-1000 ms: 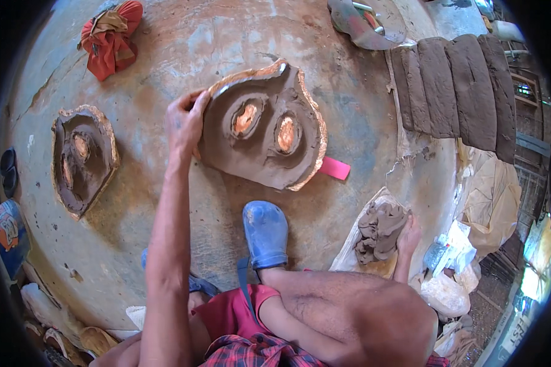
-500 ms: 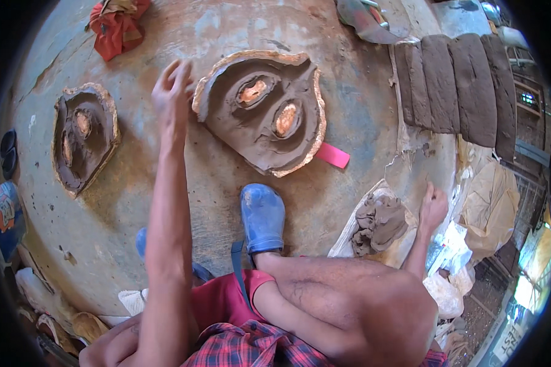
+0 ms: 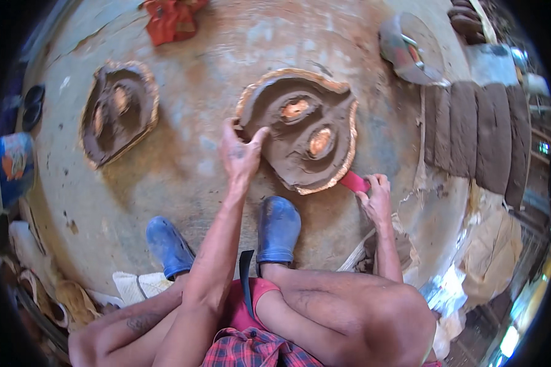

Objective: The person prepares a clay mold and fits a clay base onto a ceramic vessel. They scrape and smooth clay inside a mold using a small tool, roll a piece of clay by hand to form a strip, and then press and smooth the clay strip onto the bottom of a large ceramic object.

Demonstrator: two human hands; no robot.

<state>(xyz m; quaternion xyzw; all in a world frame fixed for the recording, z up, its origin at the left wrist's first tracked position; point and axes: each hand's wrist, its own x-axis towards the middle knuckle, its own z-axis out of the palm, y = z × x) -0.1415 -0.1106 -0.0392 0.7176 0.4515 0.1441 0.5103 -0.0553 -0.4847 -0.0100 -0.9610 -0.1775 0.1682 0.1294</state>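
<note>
A large plaster-rimmed mould lined with dark clay (image 3: 294,168) lies ahead of me, with two oval rings around pale openings. My left hand (image 3: 242,150) grips its left edge, thumb on the clay. Beside its lower right rim, my right hand (image 3: 376,199) grips a pink strip (image 3: 352,180), whose far end meets the mould. A smaller similar clay-lined mould (image 3: 111,137) rests to the left. My right forearm partly hides a lump of clay (image 3: 404,248) on pale sacking.
Stacked clay slabs (image 3: 477,134) and crumpled paper (image 3: 490,257) are at right. A bucket (image 3: 395,46) and red cloth (image 3: 168,27) sit farther back. A blue printed container (image 3: 9,171) and dark sandals (image 3: 33,104) are at left. My blue clogs (image 3: 278,226) stand on the stained floor (image 3: 196,92).
My left hand left the mould's edge, then took hold of it again lower down. My right hand has moved from the clay lump up to the pink strip. The view has shifted.
</note>
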